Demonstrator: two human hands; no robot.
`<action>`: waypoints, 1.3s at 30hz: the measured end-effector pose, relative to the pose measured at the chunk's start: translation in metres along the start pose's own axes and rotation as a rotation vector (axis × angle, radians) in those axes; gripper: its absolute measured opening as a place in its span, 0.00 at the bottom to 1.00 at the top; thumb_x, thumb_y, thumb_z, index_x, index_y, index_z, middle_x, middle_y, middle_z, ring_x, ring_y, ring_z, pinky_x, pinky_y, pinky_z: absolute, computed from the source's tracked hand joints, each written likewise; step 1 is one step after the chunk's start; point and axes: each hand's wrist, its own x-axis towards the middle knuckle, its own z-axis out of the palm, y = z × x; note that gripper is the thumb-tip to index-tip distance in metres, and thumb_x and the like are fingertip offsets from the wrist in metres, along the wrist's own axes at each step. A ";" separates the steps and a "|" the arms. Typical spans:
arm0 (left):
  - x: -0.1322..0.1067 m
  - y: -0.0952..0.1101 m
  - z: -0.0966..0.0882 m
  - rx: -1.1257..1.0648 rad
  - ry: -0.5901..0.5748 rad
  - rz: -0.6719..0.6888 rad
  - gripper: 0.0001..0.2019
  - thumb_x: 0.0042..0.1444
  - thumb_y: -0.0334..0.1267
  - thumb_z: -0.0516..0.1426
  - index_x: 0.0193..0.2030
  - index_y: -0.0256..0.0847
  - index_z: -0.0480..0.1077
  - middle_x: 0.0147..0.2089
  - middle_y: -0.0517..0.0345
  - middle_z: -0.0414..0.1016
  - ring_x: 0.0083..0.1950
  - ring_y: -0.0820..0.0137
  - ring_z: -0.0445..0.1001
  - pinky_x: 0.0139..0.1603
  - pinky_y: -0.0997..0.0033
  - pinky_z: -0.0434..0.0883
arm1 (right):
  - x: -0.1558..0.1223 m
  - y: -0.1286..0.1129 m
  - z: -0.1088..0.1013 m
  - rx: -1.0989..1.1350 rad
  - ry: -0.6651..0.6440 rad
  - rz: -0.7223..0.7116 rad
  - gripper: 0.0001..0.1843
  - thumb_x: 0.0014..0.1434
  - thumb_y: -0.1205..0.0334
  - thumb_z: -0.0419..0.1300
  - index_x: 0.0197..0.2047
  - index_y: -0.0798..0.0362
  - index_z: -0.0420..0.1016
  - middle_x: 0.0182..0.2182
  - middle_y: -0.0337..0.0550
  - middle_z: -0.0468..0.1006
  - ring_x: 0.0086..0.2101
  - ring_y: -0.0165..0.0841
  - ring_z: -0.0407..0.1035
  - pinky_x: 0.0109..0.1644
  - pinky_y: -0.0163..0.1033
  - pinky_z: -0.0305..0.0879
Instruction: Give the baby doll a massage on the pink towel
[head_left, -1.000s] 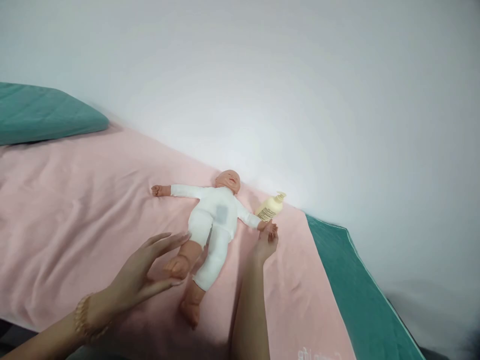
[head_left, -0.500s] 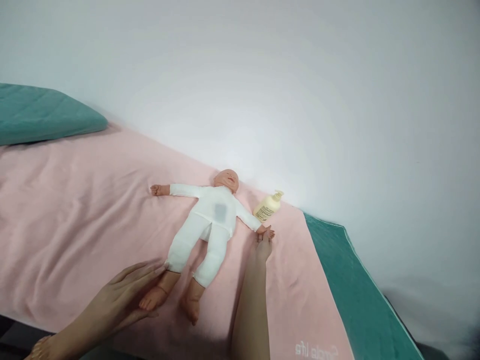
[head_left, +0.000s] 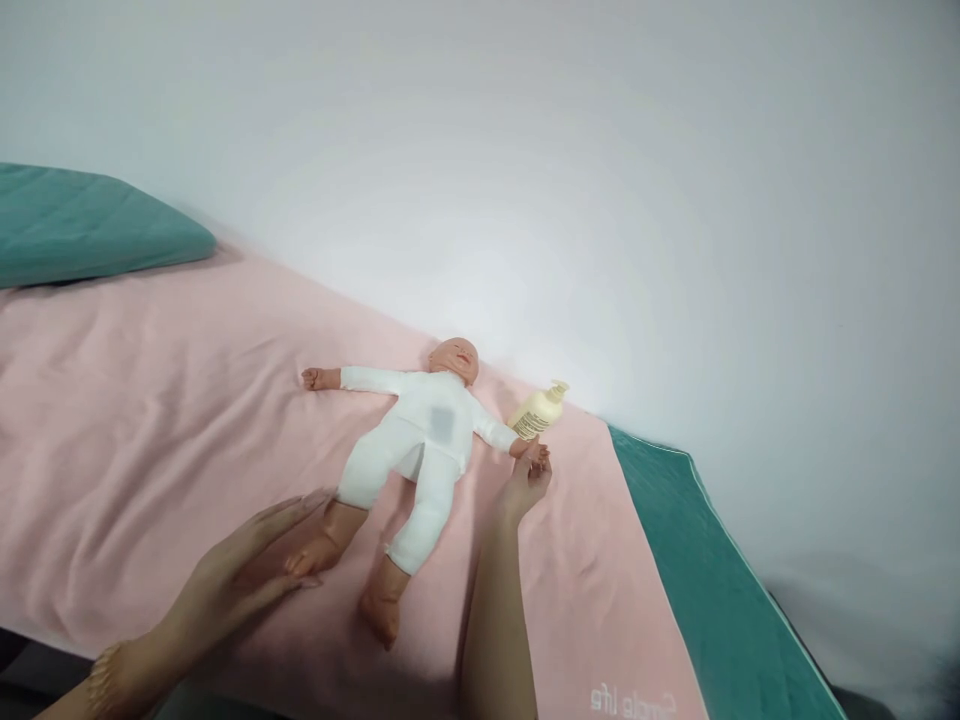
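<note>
A baby doll [head_left: 420,440] in a white suit lies on its back on a pink towel [head_left: 150,420], arms spread, head near the wall. My left hand [head_left: 247,570] cups the doll's nearer foot and lower leg, fingers stretched along it. My right hand [head_left: 527,478] holds the doll's hand at the end of its outstretched arm, fingers curled round it. A cream pump bottle [head_left: 538,412] lies on the towel just beyond that hand.
A white wall [head_left: 600,200] runs right behind the doll. A teal pillow [head_left: 82,225] sits at the far left. A teal mattress cover [head_left: 712,600] shows past the towel's right edge.
The doll's bent leg was drawn out straight. My left hand slid down from the knee to the foot, then lifted the foot a little. My right hand kept hold of the doll's hand.
</note>
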 end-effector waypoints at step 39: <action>0.016 0.030 -0.015 -0.322 -0.354 0.477 0.23 0.62 0.31 0.58 0.58 0.64 0.72 0.52 0.70 0.79 0.45 0.68 0.82 0.45 0.77 0.80 | 0.008 -0.005 -0.010 0.165 0.324 0.508 0.20 0.59 0.46 0.62 0.43 0.55 0.69 0.43 0.49 0.77 0.44 0.37 0.74 0.45 0.39 0.74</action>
